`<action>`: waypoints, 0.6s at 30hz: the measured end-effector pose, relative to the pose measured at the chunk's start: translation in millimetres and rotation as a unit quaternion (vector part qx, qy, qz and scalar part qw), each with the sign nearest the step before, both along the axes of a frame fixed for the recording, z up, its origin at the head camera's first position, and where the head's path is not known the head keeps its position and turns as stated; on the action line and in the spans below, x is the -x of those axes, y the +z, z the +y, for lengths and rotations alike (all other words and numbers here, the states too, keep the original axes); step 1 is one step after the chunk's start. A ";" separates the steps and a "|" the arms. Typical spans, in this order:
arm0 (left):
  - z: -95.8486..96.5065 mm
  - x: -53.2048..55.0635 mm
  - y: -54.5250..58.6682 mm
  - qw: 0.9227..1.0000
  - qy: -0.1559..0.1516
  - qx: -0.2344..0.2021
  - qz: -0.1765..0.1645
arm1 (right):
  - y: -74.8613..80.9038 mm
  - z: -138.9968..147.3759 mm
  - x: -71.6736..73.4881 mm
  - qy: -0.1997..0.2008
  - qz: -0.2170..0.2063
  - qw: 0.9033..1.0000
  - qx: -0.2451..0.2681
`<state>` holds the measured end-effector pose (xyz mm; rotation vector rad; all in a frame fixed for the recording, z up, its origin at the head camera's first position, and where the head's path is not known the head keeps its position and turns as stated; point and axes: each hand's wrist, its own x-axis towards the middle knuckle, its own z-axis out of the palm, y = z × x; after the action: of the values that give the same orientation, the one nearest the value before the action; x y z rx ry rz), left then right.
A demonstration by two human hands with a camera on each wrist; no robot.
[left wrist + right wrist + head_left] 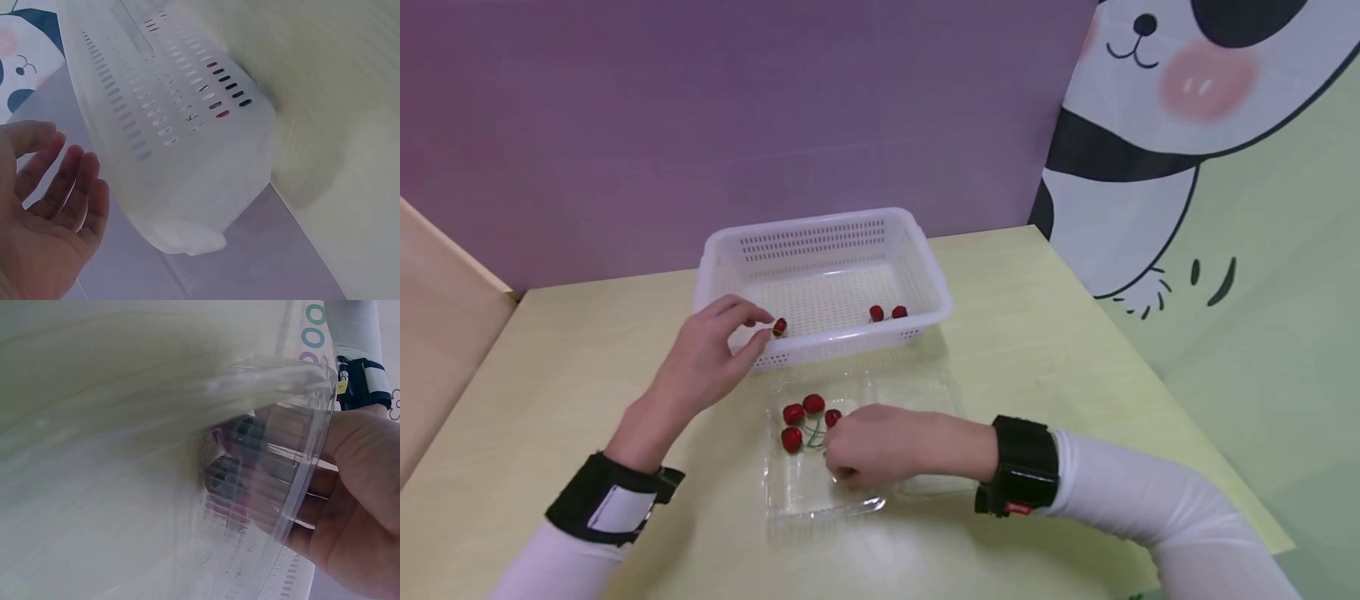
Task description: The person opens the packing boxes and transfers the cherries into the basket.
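Note:
My left hand (703, 354) reaches over the near left rim of the white plastic basket (820, 337). Thumb and forefinger are bent, with a gap between them, beside a red cherry (780, 327). Loosely curved fingers of the left hand (53, 206) show outside the basket wall (187, 194) in the left wrist view. Lower down, my right hand (880, 446) dips into a clear plastic clamshell box (793, 492), next to a cherry (832, 418). Its fingertips are hidden behind the hand and the box wall (300, 487), so whether they pinch anything I cannot tell.
Two more cherries (876, 313) lie at the basket's near right. Several cherries with green stems, one of them a dark red cherry (792, 439), sit in the clamshell's left half. Its other half (917, 392) lies open to the right. A purple wall (775, 125) rises behind the table (1022, 358).

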<state>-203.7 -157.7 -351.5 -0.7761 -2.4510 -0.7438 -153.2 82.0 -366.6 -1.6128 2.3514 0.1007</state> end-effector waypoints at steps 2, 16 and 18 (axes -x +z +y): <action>0.9 -0.4 -1.0 1.000 -0.008 -0.001 0.009 | -0.7 0.6 0.3 -0.002 -0.004 1.000 0.005; 6.4 -5.5 -2.3 0.999 -0.031 -0.008 0.013 | -3.0 0.0 0.7 -0.011 -0.002 1.000 0.001; 7.1 -6.5 -2.8 0.999 -0.041 -0.013 0.010 | -2.3 -0.3 1.1 -0.015 -0.004 1.000 0.005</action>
<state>-197.2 -150.6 -354.2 -0.8735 -2.3994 -0.7926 -154.3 81.7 -368.9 -1.5792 2.3727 0.0763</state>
